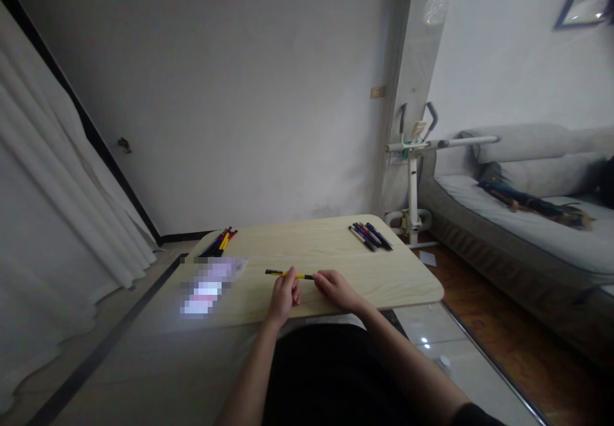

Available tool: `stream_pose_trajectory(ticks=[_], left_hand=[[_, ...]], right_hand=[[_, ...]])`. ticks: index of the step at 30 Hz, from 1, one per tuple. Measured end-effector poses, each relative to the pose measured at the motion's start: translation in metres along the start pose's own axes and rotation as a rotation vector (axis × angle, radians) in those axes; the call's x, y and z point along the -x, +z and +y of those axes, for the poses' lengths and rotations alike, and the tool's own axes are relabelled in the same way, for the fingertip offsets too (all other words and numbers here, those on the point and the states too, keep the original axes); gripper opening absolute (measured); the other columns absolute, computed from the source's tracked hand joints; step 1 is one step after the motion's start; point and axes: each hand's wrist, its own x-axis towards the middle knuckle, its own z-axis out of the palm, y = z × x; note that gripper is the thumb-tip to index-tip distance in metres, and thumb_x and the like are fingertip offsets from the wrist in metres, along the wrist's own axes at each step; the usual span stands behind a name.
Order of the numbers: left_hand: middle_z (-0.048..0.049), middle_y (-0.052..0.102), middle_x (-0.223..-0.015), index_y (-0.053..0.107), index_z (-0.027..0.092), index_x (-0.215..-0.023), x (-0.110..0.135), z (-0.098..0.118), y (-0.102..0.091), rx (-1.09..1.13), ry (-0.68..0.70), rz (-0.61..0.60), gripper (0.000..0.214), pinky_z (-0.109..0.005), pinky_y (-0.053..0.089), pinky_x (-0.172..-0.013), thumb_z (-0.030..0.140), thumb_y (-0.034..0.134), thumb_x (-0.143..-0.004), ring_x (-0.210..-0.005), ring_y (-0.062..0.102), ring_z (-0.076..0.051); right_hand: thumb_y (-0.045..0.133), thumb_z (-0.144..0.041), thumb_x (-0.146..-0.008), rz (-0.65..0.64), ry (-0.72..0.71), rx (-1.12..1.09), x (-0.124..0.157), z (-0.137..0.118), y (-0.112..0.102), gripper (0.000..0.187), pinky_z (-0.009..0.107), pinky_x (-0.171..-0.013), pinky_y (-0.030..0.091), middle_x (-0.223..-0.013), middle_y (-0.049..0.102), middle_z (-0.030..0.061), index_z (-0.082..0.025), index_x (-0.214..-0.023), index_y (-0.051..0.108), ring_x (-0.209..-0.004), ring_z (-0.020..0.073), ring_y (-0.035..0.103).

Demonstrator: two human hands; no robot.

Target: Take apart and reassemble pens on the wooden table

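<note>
Both of my hands hold one yellow pen with black ends (286, 274) level above the near edge of a light wooden table (326, 247). My left hand (284, 297) is closed around the pen's middle. My right hand (336, 287) pinches its right end, fingers closed. A bunch of yellow, red and dark pens (219, 242) lies at the table's far left corner. Another bunch of dark, blue and red pens (369, 235) lies at the far right.
A blurred-out paper (211, 282) lies on the table's left side. A white exercise machine (413, 176) stands behind the table to the right, beside a grey sofa (527, 215). White curtains (52, 196) hang at the left. A white wall is ahead.
</note>
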Motion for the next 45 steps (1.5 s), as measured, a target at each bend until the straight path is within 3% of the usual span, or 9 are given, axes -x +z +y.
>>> stream_pose_trajectory(ticks=[45], left_hand=[[0.0063,0.03,-0.034,0.029,0.019,-0.046,0.0007,0.0012,0.0016,-0.022,0.011,0.027,0.048,-0.02,0.023,-0.036,0.053,0.041,-0.077,-0.03,0.033,-0.006]], right_hand=[[0.032,-0.043,-0.086,0.028,0.004,-0.005,0.0002,0.0024,0.0014,0.041,0.019,-0.05,0.03,-0.053,0.043,-0.0032,-0.015,-0.059,0.045,-0.052,0.0082,0.039]])
